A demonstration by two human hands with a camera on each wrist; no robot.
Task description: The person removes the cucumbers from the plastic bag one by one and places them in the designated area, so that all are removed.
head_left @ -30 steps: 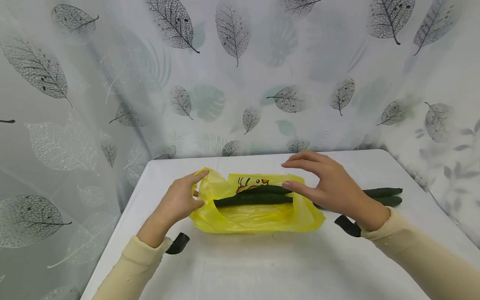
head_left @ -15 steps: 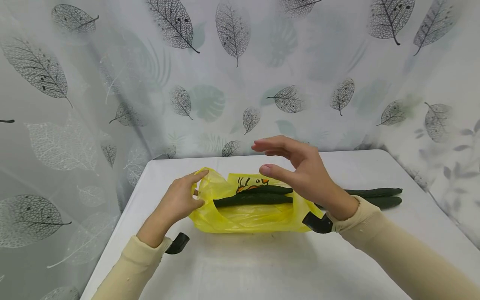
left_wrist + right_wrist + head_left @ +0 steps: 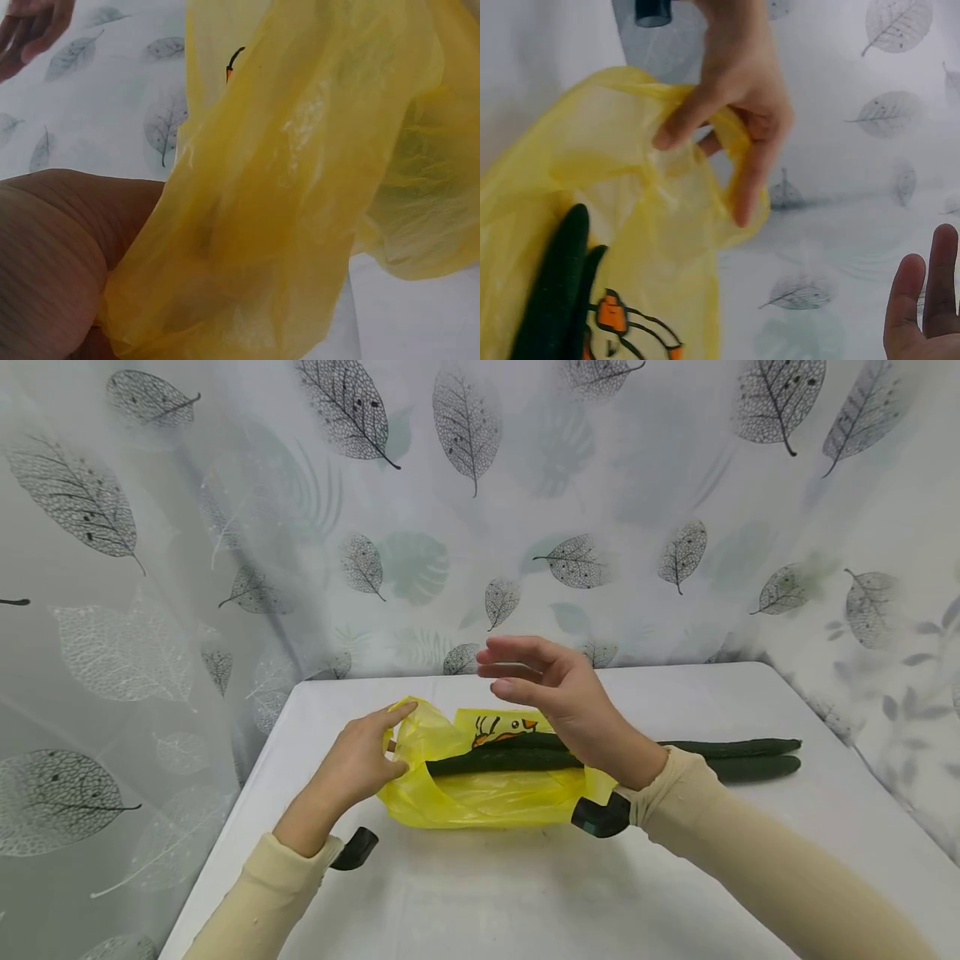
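Note:
A yellow plastic bag [image 3: 465, 802] with a printed cartoon face lies on the table, its mouth spread toward me. Two dark green cucumbers [image 3: 502, 760] lie side by side inside it. My left hand [image 3: 348, 756] grips the handle at the bag's left end; the right wrist view shows the fingers [image 3: 754, 176] hooked around the handle loop. Above the bag's right half, my right hand [image 3: 570, 702] is raised with relaxed fingers, holding nothing. Its forearm partly hides the bag's right end. In the left wrist view, the stretched yellow film covers most of the scene.
Two more cucumbers [image 3: 750, 757] lie on the table to the right of the bag, partly behind the right wrist. The white table [image 3: 450, 893] ends at a leaf-patterned curtain [image 3: 480, 527]. A black fitting [image 3: 355, 849] sits at each cuff.
My right hand has moved left and a little up, from the bag's right end to above its right half. The left hand, the bag and the cucumbers have stayed in place.

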